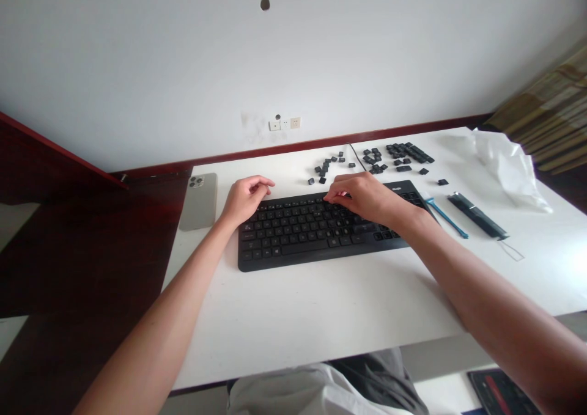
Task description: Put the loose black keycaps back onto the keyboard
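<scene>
A black keyboard (316, 231) lies on the white table (321, 317) in front of me. My left hand (245, 198) rests at the keyboard's upper left corner with its fingers curled loosely together; nothing shows in them. My right hand (362, 196) lies over the upper middle of the keyboard, fingers bent and tips pressed down on the top key rows. Whether it pinches a keycap is hidden. Several loose black keycaps (394, 155) lie scattered on the table just behind the keyboard.
A phone (199, 201) lies face down at the table's left edge. A blue tool (447, 218) and a black bar-shaped object (477, 215) lie right of the keyboard. Crumpled white plastic (509, 164) sits at the far right. Wall sockets (284, 123) are behind.
</scene>
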Action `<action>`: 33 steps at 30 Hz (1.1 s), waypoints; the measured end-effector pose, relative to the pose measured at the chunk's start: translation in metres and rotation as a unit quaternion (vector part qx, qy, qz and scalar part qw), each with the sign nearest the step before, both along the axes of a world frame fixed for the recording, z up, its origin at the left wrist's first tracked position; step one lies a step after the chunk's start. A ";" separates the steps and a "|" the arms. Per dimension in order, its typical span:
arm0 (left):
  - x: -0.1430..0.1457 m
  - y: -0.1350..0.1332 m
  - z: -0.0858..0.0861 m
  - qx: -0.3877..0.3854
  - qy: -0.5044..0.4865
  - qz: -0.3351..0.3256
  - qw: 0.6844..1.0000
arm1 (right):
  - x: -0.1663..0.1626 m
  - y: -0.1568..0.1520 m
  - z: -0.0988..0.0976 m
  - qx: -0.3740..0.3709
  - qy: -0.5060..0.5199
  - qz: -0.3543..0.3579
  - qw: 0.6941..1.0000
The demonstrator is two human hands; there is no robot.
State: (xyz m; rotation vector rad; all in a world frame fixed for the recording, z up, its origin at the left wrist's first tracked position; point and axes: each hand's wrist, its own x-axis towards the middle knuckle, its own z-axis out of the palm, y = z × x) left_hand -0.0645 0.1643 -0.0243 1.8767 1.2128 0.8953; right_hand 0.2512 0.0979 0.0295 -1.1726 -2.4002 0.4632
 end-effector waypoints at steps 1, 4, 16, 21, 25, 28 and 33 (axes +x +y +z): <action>0.000 0.000 0.000 0.001 0.000 0.001 1.000 | 0.001 0.002 -0.001 -0.001 0.005 0.006 1.000; -0.001 0.001 -0.001 0.003 0.002 0.003 1.000 | 0.004 0.006 -0.004 -0.007 0.018 0.020 1.000; 0.000 0.001 -0.003 -0.004 -0.011 -0.007 1.000 | 0.007 0.005 -0.003 -0.015 0.010 0.015 1.000; 0.000 0.000 0.000 0.003 -0.007 -0.003 1.000 | -0.005 -0.007 0.009 0.014 -0.086 -0.027 0.996; 0.000 0.000 0.000 0.002 -0.007 0.000 1.000 | -0.018 -0.014 0.017 0.032 -0.194 -0.095 0.976; 0.000 -0.001 0.000 0.005 -0.009 0.001 1.000 | -0.025 -0.016 0.015 0.055 -0.226 -0.105 0.967; 0.000 -0.001 0.002 0.009 0.002 -0.010 1.000 | -0.022 -0.014 0.002 0.058 -0.142 -0.112 0.982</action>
